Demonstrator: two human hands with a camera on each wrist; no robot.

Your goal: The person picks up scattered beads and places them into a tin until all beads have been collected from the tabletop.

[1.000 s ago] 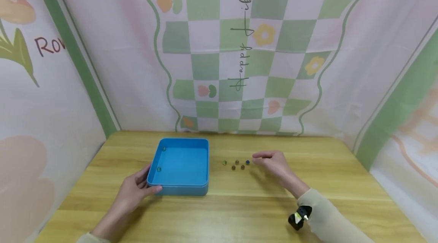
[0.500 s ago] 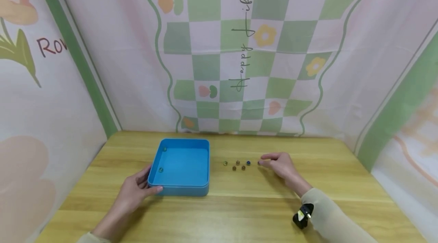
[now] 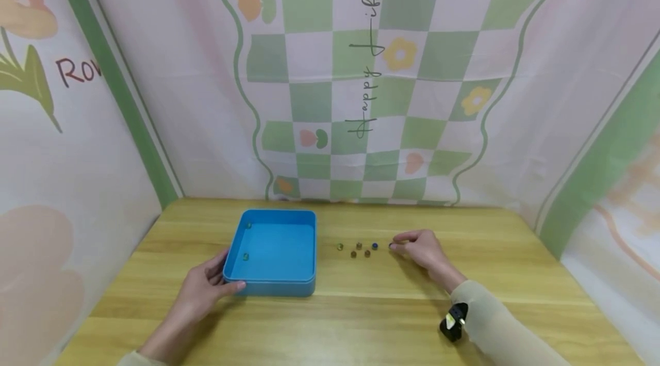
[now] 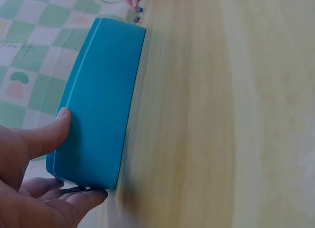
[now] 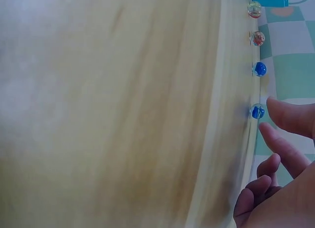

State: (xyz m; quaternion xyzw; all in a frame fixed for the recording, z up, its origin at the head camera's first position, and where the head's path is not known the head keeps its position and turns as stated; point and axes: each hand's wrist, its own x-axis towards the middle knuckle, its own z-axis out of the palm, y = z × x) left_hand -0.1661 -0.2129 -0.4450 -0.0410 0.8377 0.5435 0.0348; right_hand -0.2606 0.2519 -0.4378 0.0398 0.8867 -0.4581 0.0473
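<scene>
My left hand (image 3: 198,291) grips the near left corner of a square blue plastic box (image 3: 278,288), thumb on its front wall and fingers round the side. Two greenish glass marbles lie inside the box: one marble (image 3: 248,225) toward the back, another marble (image 3: 246,256) along the left. My right hand (image 3: 420,251) is low over the table at the right. In the right wrist view, its thumb and forefinger are spread apart right at a clear-and-blue marble (image 5: 257,111), while the other fingers curl in. A second blue marble (image 5: 260,69) lies just beyond.
Between the box and my right hand, several marbles rest loosely grouped, among them a yellowish-green marble (image 3: 340,246) and brownish marbles (image 3: 353,254). The wooden table (image 3: 330,326) meets a printed cloth backdrop (image 3: 345,125) at its far edge. A black device (image 3: 454,323) is strapped at the right wrist.
My right hand has shifted slightly right, and the blue marble at its fingertips has come into sight. The nearer marble in the box has rolled a little right. My left hand keeps its hold.
</scene>
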